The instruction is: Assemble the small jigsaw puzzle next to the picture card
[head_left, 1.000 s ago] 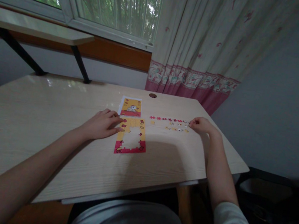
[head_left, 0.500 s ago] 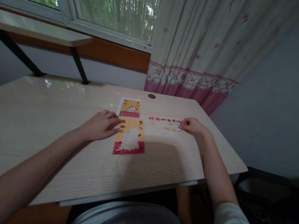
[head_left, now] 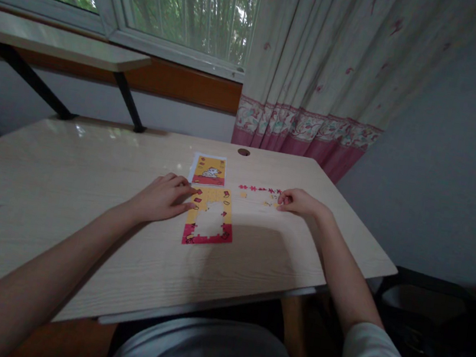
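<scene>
A jigsaw puzzle (head_left: 210,241) with a yellow and red border lies on the desk, its middle a bare gap. My left hand (head_left: 164,197) rests at its left edge, thumb and fingers apart on the border. Over on the right, my right hand (head_left: 300,203) is down among the loose pieces, fingers curled and thumb close to the forefinger; whatever is between them is too small to make out. Red pieces (head_left: 254,189) form a row to its left. Below them lie a yellow piece (head_left: 243,195) and several pale yellow pieces (head_left: 269,203), partly hidden by my fingertips.
Directly above the puzzle lies a printed picture (head_left: 210,169) of a white animal on yellow and red. The wooden desk (head_left: 118,262) has a cable hole (head_left: 244,152) at the back. A raised shelf (head_left: 61,43) stands at left; a curtain (head_left: 304,93) hangs behind.
My right hand has shifted slightly left over the loose pieces and covers the right end of the red row. The left hand stays on the puzzle's edge. The view has moved slightly.
</scene>
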{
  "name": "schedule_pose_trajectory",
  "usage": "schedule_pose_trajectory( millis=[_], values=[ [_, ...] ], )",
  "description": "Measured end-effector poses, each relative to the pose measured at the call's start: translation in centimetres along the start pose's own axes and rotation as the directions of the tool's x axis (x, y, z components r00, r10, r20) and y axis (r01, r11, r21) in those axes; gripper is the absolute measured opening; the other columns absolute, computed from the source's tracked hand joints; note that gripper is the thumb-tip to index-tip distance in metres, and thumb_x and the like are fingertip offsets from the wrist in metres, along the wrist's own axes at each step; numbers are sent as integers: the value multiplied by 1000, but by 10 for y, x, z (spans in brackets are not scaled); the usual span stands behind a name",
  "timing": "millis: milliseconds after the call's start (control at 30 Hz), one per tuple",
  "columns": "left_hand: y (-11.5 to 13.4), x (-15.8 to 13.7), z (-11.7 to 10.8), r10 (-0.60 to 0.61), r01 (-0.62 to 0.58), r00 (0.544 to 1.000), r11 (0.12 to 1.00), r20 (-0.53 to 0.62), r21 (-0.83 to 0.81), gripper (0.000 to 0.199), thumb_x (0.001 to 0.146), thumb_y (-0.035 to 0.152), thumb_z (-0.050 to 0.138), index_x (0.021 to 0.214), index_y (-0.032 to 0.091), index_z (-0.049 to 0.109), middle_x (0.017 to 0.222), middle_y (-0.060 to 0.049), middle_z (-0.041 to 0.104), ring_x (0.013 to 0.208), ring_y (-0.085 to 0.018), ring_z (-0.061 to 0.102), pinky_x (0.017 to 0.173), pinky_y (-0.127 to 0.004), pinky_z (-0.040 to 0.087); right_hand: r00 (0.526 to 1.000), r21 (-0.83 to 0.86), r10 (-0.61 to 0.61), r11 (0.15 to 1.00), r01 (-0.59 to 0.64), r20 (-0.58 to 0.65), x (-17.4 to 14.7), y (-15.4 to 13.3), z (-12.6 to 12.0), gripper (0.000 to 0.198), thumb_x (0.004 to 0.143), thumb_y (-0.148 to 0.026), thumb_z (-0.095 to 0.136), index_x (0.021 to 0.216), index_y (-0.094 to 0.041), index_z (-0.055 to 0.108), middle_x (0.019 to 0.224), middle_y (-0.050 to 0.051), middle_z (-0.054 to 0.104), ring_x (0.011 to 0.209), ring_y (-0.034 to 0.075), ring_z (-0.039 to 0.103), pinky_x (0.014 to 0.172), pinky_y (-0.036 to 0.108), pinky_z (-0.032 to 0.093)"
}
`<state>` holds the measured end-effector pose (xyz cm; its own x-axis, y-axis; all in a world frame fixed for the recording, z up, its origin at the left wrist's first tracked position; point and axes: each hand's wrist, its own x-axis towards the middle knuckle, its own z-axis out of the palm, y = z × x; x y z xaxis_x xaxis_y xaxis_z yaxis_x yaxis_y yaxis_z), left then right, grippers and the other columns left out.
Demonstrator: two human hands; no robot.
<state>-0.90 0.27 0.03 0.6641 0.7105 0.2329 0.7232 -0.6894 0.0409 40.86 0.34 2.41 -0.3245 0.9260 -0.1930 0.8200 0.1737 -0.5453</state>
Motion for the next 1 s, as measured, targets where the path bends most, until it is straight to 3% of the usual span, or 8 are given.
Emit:
schedule_pose_trajectory(
  millis=[233,500,800,1000],
  values=[
    [1,0,-1,-4,4,1000,1000,11,9,52,90,56,40,119,20,64,110,-13,60,99,-29,53,87,-43,41,1000,2,23,1000,-23,19,-1,-7,1,19,66,-29,65,79,-15,62,59,-4,50,53,8,41,51,21,30],
    [-1,0,0,-8,8,1000,1000,12,-15,53,89,56,41,119,19,64,111,-14,60,102,-30,53,87,-45,41,999,-9,-53,999,53,11,1,-1,1,26,65,-34,66,81,-15,62,69,-1,53,60,10,43,56,22,33],
    [-2,0,1,-1,1,1000,999,-1,-32,51,89,55,43,117,19,65,111,-14,60,101,-29,53,88,-44,41,998,3,-48,999,48,35,2,2,1,22,65,-33,66,77,-15,62,67,-1,55,59,10,44,55,23,33],
    [1,1,-1,-1,-3,999,996,-47,-93,47,88,53,47,115,19,66,109,-14,61,99,-29,54,88,-45,42,996,253,-76,965,62,46,1,-9,4,32,65,-43,71,76,-14,61,62,-2,55,53,7,42,48,20,30]
  ],
)
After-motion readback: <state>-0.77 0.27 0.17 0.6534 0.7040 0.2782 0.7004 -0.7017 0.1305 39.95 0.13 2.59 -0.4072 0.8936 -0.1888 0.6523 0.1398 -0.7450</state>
